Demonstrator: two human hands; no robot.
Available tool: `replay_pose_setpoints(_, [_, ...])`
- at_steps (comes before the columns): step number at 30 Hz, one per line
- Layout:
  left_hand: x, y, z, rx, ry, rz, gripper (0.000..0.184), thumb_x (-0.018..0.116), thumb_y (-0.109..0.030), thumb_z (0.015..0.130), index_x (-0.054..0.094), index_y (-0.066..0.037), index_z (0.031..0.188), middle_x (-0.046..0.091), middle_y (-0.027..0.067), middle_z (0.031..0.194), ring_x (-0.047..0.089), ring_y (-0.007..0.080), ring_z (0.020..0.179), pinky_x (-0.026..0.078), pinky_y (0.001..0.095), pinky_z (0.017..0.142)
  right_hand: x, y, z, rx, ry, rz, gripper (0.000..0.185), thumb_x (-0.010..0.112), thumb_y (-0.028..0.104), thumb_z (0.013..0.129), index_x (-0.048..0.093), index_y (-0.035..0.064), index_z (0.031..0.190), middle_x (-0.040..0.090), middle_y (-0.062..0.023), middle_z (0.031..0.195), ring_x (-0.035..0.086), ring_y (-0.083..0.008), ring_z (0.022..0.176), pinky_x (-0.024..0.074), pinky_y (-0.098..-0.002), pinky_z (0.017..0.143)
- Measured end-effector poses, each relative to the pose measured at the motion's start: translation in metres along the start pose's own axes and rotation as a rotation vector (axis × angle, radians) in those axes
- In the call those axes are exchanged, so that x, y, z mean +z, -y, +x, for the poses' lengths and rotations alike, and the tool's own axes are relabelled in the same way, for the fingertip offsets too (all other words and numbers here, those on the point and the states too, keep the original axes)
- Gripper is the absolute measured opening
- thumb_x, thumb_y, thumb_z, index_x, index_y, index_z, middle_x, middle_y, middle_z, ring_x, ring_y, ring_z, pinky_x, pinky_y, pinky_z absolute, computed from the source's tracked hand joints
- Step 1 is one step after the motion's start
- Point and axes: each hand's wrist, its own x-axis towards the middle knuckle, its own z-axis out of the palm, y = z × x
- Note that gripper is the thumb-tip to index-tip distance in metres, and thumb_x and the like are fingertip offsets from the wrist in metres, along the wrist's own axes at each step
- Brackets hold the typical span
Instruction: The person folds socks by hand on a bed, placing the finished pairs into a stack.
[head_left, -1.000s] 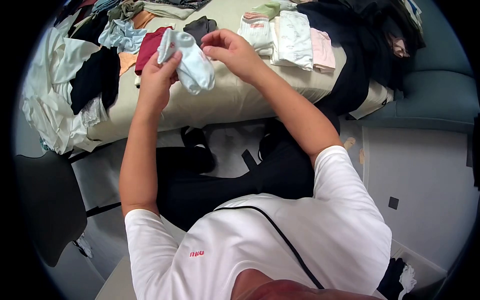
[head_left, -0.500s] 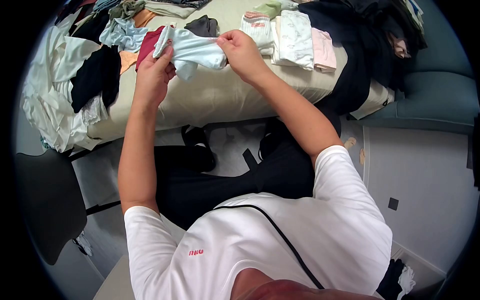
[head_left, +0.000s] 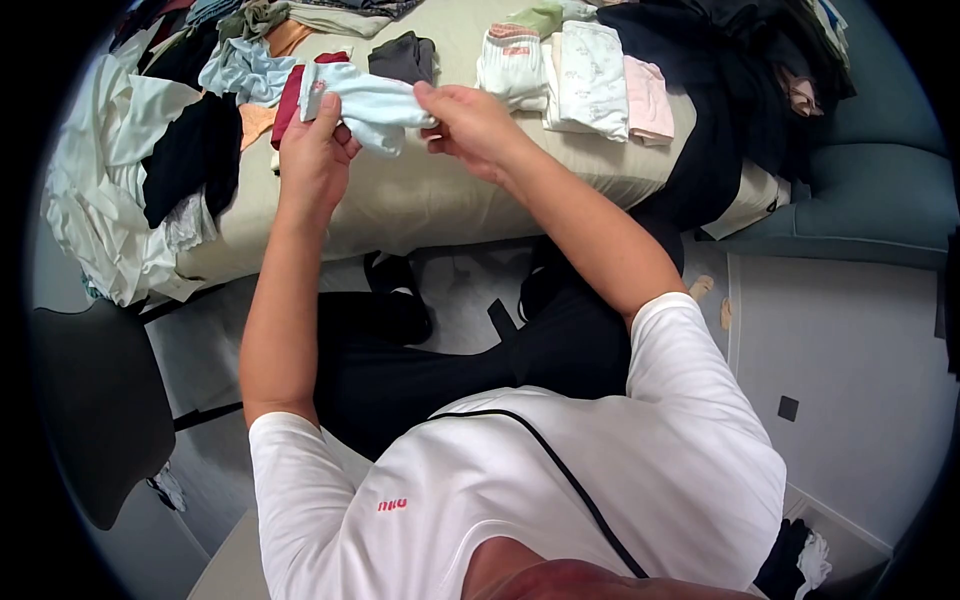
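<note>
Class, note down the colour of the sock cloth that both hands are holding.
The sock cloth is very pale blue, almost white; the head view shows it.

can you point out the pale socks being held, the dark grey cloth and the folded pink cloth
pale socks (head_left: 372, 98): head view, middle of the fabric
dark grey cloth (head_left: 403, 58): head view, middle of its upper face
folded pink cloth (head_left: 648, 106): head view, middle of its upper face

Two hands (head_left: 318, 165), two pale held socks (head_left: 370, 102), two trousered legs (head_left: 570, 350), one dark chair (head_left: 100, 410), one worn T-shirt (head_left: 580, 460)
</note>
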Motion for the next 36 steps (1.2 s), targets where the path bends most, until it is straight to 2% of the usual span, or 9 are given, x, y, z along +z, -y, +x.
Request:
replay_pose_setpoints(3, [0.005,0.003,-0.002,0.008,0.024,-0.063,0.019,0.065,-0.020,0.108,0.063,-0.010,0.123,0.071,-0.0003,0.103,0.069,0.0118,0.088,0.056,0.0281,0.072,0.009,0.000,-0.010,0.068,0.177,0.305,0.024,0.071,0.022,0.103,0.064,-0.0004,0.108,0.068,-0.0070,0.100,0.066,-0.0163,0.084,0.0563,-0.0330,0.074])
replay_pose_setpoints(10, [-0.008,0.007,0.008,0.009,0.036,-0.203,0.024,0.064,-0.011,0.106,0.061,-0.005,0.129,0.070,0.0077,0.121,0.069,0.0198,0.108,0.058,0.0374,0.091,-0.003,-0.010,0.001,0.067,0.069,0.140,0.028,0.070,0.009,0.100,0.061,-0.0019,0.123,0.069,-0.0111,0.111,0.067,-0.0182,0.089,0.0575,-0.0341,0.076])
replay_pose_setpoints(13, [-0.022,0.002,0.014,-0.142,0.010,-0.056,0.028,0.066,-0.010,0.104,0.060,-0.002,0.130,0.071,0.0079,0.119,0.070,0.0191,0.106,0.058,0.0376,0.092,-0.008,-0.008,0.000,0.053,0.047,-0.040,0.037,0.070,0.005,0.093,0.061,-0.0026,0.127,0.071,-0.0102,0.110,0.068,-0.0181,0.086,0.0587,-0.0331,0.073])
replay_pose_setpoints(17, [-0.021,0.002,0.008,-0.189,-0.017,0.205,0.033,0.071,-0.012,0.100,0.060,-0.001,0.130,0.072,0.0066,0.115,0.071,0.0180,0.099,0.058,0.0331,0.089,-0.015,-0.008,-0.002,-0.072,-0.064,-0.644,0.051,0.068,0.006,0.087,0.057,-0.0081,0.135,0.071,-0.0203,0.113,0.071,-0.0310,0.094,0.0591,-0.0388,0.084])
replay_pose_setpoints(22, [-0.020,0.013,0.000,-0.112,-0.023,1.030,0.056,0.078,-0.015,0.095,0.054,0.009,0.139,0.073,0.0106,0.111,0.069,0.0149,0.092,0.059,0.0300,0.078,-0.016,-0.013,-0.010,-0.305,-0.111,-1.170,0.053,0.061,0.005,0.086,0.053,-0.0137,0.135,0.066,-0.0323,0.122,0.068,-0.0459,0.108,0.0554,-0.0429,0.099])
replay_pose_setpoints(25, [-0.019,0.014,0.002,-0.133,-0.052,0.990,0.065,0.080,-0.018,0.094,0.050,0.012,0.143,0.072,0.0120,0.110,0.068,0.0135,0.090,0.058,0.0284,0.074,-0.006,-0.016,-0.018,-0.398,-0.093,-1.349,0.054,0.060,0.005,0.085,0.054,-0.0132,0.135,0.063,-0.0311,0.130,0.066,-0.0456,0.114,0.0560,-0.0468,0.096])
replay_pose_setpoints(28, [-0.020,0.014,0.003,-0.122,-0.061,1.008,0.066,0.080,-0.017,0.094,0.050,0.011,0.145,0.072,0.0121,0.111,0.068,0.0130,0.090,0.057,0.0277,0.073,0.004,-0.017,-0.029,-0.417,-0.129,-1.632,0.051,0.062,0.008,0.087,0.056,-0.0128,0.133,0.060,-0.0290,0.135,0.061,-0.0451,0.122,0.0520,-0.0494,0.102])
replay_pose_setpoints(30, [-0.027,0.018,0.006,-0.094,-0.042,1.062,0.066,0.080,-0.017,0.094,0.050,0.011,0.146,0.072,0.0124,0.112,0.068,0.0129,0.090,0.057,0.0271,0.073,0.006,-0.030,-0.021,-1.110,-0.102,-1.745,0.057,0.065,0.022,0.093,0.056,-0.0130,0.137,0.058,-0.0313,0.140,0.053,-0.0463,0.135,0.0427,-0.0525,0.114])
replay_pose_setpoints(36, [-0.018,0.025,0.001,0.351,-0.006,1.268,0.065,0.076,-0.011,0.091,0.050,0.007,0.148,0.072,0.0155,0.117,0.070,0.0148,0.089,0.057,0.0295,0.074,0.005,-0.068,-0.030,-0.922,0.107,-1.904,0.080,0.069,0.045,0.094,0.051,-0.0149,0.145,0.049,-0.0334,0.154,0.043,-0.0477,0.147,0.0276,-0.0555,0.125])
